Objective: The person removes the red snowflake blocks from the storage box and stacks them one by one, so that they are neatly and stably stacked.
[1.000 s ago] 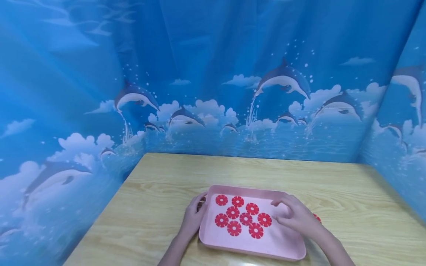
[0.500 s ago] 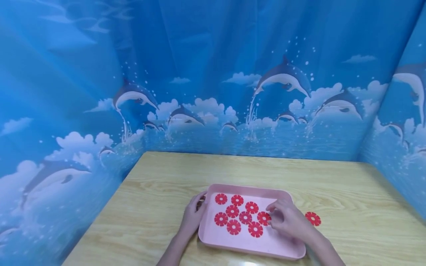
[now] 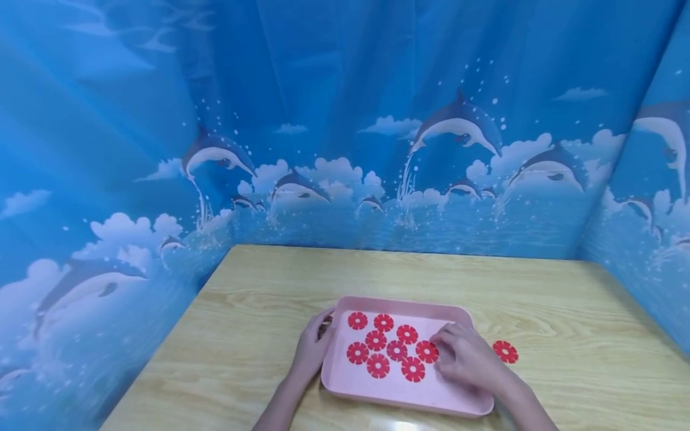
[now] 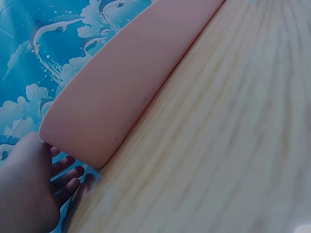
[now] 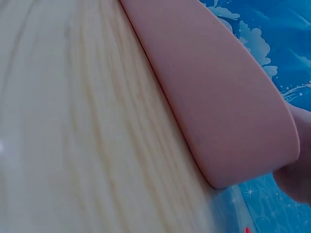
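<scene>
A pink rectangular tray [image 3: 399, 404] lies on the table, holding several red notched building discs [image 3: 378, 366] spread flat over its left and middle part. My left hand [image 3: 312, 344] rests against the tray's outer left side near the far corner, its fingers spread loosely beyond that wall in the left wrist view. Over the tray's right side, my right hand [image 3: 466, 354] has bent fingers, with the tips right at the edge of the rightmost disc [image 3: 426, 352]. I cannot tell whether they pinch it. The tray wall hides most of this hand in the right wrist view.
One more red disc [image 3: 505, 352] lies on the wooden table [image 3: 582, 335], to the right of the tray. Blue curtains [image 3: 345, 120] printed with dolphins stand along the table's back and both sides.
My right hand has moved left and down to the rightmost disc, its fingers drawing closer together. This uncovers the disc on the table. My left hand keeps its place at the tray.
</scene>
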Tool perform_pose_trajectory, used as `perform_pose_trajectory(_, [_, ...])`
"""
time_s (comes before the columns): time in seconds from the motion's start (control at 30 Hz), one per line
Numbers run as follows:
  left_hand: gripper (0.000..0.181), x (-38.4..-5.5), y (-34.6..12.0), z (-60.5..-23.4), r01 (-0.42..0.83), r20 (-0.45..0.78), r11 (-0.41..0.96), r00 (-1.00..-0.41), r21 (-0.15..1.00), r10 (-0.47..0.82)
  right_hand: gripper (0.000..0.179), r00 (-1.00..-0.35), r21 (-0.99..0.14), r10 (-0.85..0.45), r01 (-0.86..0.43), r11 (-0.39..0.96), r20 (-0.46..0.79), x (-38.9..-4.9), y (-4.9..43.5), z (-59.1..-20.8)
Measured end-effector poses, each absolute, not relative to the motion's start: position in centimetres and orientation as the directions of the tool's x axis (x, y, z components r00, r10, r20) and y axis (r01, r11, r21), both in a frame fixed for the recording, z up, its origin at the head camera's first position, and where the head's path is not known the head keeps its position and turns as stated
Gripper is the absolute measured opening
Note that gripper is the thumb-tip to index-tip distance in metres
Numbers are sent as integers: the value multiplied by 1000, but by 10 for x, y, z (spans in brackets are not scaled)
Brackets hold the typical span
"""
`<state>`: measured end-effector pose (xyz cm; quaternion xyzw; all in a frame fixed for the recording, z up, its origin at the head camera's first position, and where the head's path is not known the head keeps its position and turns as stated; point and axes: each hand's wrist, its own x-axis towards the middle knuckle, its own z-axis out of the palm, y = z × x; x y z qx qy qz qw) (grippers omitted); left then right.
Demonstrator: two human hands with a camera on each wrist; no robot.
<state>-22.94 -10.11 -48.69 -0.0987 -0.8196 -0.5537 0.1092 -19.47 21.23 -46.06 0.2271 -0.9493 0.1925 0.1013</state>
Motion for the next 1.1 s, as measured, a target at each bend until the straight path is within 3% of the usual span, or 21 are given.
perform_pose_trajectory(0.5, [34,-230,-102,-488,281,287,378,-957,882,41,31,-846,-268,-437,-517,813,305,-195,212,-462])
perform_pose_trajectory(1.1, [33,-227,-102,-486,307,314,370,-949,877,44,31,-909,-332,-342,-407,851,237,-194,208,-459])
